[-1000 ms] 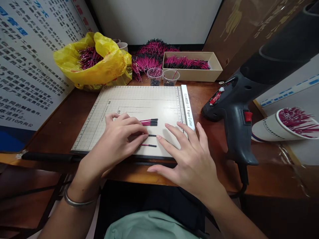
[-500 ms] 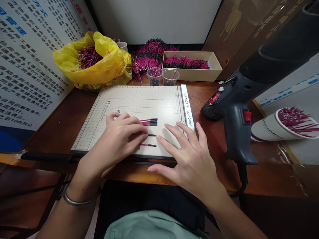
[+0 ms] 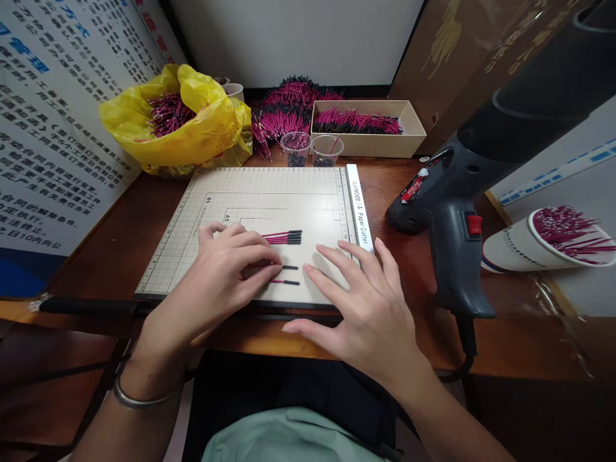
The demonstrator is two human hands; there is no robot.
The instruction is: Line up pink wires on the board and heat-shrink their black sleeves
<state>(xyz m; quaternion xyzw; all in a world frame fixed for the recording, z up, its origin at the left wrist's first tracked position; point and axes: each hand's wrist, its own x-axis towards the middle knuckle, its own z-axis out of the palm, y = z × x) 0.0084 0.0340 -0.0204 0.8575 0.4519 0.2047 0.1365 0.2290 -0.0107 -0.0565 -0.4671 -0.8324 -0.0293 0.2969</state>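
My left hand [image 3: 231, 263] is closed over the paper cutter board [image 3: 269, 183], thumb and fingertips pinching a wire whose black sleeved end [image 3: 290, 267] sticks out to the right. Just above it lies a small row of magenta wires [image 3: 283, 237] with black ends, partly hidden by my fingers. Another black-tipped wire [image 3: 290, 282] lies below, near the board's front edge, its left part covered by my hand. My right hand [image 3: 360, 295] hovers over the right side of the board, fingers spread, holding nothing.
A heat gun [image 3: 447, 212] stands at the right, beside a paper cup [image 3: 510, 240] of magenta wires. Behind the board are two clear cups [image 3: 327, 151], a cardboard box [image 3: 375, 144] of wires, a wire pile [image 3: 289, 112] and a yellow bag [image 3: 192, 141]. The cutter handle [image 3: 86, 305] lies front left.
My left hand has shifted very slightly left, with the pinched wire's black end moving a little left and down. My right hand stays spread in nearly the same place.
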